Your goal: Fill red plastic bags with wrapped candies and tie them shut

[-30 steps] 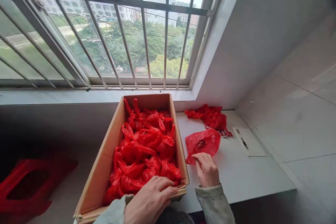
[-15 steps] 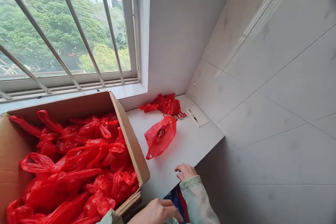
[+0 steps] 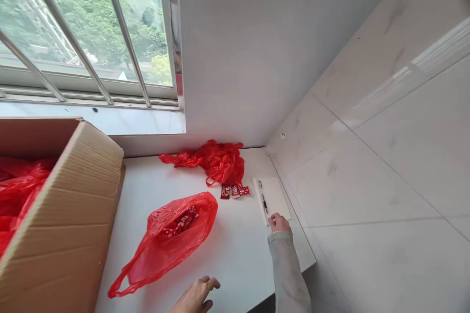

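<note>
My right hand [image 3: 280, 223] reaches over the near edge of a white notepad [image 3: 275, 195], fingers slightly bent, with nothing visibly gripped. A black and silver pen [image 3: 263, 198] lies on the pad just beyond my fingertips. My left hand [image 3: 197, 296] is at the bottom of the view, partly cut off, its thumb and fingers apart and holding nothing. Ahead of it a red plastic bag [image 3: 165, 259] lies with its mouth spread, and small red-and-white wrapped packets [image 3: 181, 222] show inside.
Crumpled red bags [image 3: 220, 161] are heaped against the back wall, with a few loose packets [image 3: 235, 191] in front. A cardboard box [image 3: 69, 195] containing red bags stands on the left. The table [image 3: 242, 254] meets a tiled wall on the right, and a barred window is behind the box.
My right hand has moved forward and right from the table's front edge to the notepad. My left hand has moved forward over the table. The view has shifted right and closer.
</note>
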A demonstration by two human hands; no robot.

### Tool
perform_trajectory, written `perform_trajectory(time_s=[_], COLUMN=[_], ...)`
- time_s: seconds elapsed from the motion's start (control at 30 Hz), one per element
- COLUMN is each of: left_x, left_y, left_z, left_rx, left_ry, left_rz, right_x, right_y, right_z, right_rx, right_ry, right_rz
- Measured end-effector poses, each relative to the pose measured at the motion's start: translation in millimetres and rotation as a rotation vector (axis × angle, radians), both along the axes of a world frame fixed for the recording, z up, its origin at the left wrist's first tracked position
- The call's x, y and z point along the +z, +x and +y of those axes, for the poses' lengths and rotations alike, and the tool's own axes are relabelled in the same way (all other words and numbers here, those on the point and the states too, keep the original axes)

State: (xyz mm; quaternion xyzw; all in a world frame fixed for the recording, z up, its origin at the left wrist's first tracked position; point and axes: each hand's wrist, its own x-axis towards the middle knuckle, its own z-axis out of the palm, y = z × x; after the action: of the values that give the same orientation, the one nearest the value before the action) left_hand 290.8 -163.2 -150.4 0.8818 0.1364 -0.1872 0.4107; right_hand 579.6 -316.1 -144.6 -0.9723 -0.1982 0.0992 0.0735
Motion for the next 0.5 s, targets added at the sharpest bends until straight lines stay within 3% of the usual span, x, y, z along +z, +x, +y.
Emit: perform_trajectory(time_s=[0.1, 0.2, 0.5], left_x=[-21.2, -40.1, -103.2], left_y=[49.6, 82.6, 115.9], left_z=[-2.1, 5.1, 18.2], left_rx=[0.048, 0.099, 0.172], left_ry=[0.05, 0.093, 0.253], left_rz=[-0.008, -0.041, -0.174], right_x=[-30.2, -56.3, -88.5], right_y=[56.3, 88.8, 106.1], right_z=[4.3, 11.0, 13.5], right_rx=[-0.013, -0.006, 0.089], right_ry=[0.003, 0.0, -0.065], right_rz=[0.012, 0.034, 0.135])
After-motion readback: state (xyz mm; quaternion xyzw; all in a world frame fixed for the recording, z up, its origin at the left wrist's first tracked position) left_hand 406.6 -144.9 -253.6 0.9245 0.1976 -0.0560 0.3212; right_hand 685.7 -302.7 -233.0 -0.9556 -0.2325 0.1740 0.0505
